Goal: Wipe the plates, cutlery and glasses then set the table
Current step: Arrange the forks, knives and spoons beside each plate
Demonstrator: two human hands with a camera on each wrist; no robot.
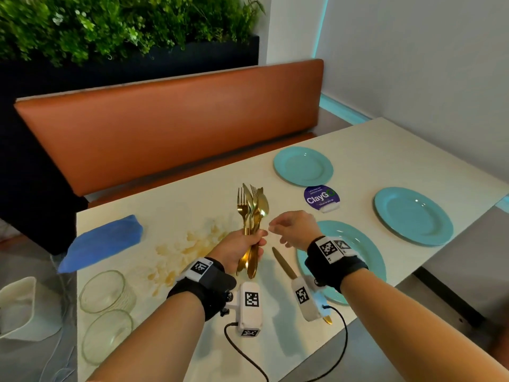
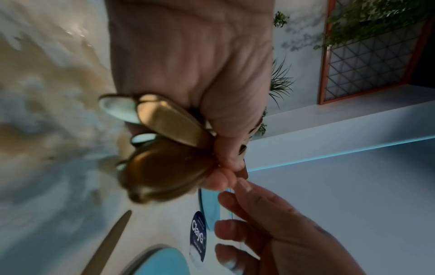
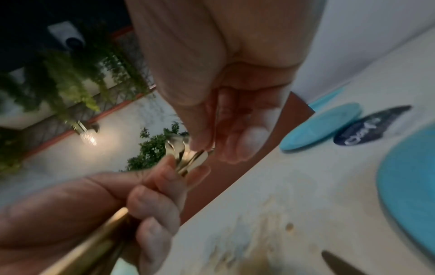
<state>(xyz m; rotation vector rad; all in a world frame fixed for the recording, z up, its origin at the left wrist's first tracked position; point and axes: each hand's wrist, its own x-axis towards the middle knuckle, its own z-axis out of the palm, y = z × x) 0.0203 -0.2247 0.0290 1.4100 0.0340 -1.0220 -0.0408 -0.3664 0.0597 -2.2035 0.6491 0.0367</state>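
My left hand grips a bundle of gold cutlery, forks, a knife and spoons, held upright over the table; the handle ends show in the left wrist view. My right hand hovers just right of the bundle with loosely curled fingers, fingertips at the handles, thumb and forefinger apart, holding nothing. One gold knife lies on the table left of the nearest teal plate. Two more teal plates sit farther right. Two glasses stand at the near left.
A folded blue cloth lies at the table's left. A brown spill stains the top between cloth and cutlery. A purple ClayGo sign sits between the plates. An orange bench runs behind; a white container stands off the left edge.
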